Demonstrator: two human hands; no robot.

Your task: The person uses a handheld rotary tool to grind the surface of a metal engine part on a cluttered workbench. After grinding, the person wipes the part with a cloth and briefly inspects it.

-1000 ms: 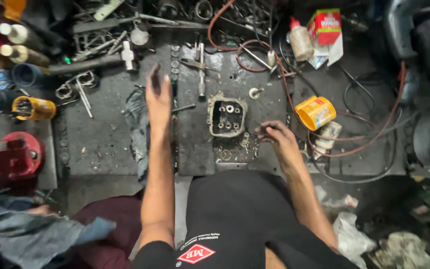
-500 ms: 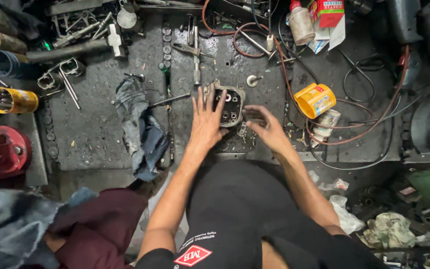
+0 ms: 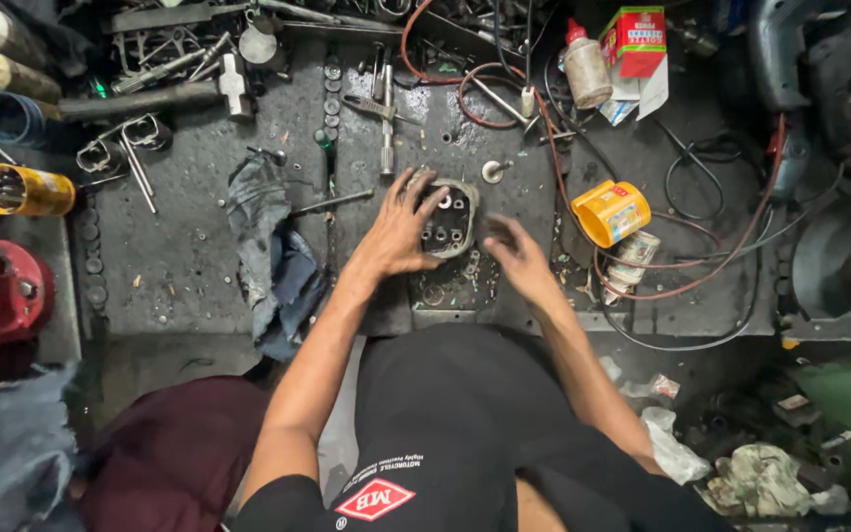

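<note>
Engine part (image 3: 448, 219): one, dark metal block with round holes, on the grimy work floor (image 3: 179, 256), mid-frame, long axis running away from the person. Left hand (image 3: 398, 232): fingers spread, grip laid over its left side, touching. Right hand (image 3: 516, 258): grip released, just beside its right edge, apart. Outward: one blue rag (image 3: 273, 261), one yellow tin (image 3: 610, 212) on its side, one white bottle (image 3: 585, 69), one red box (image 3: 634, 39).
</note>
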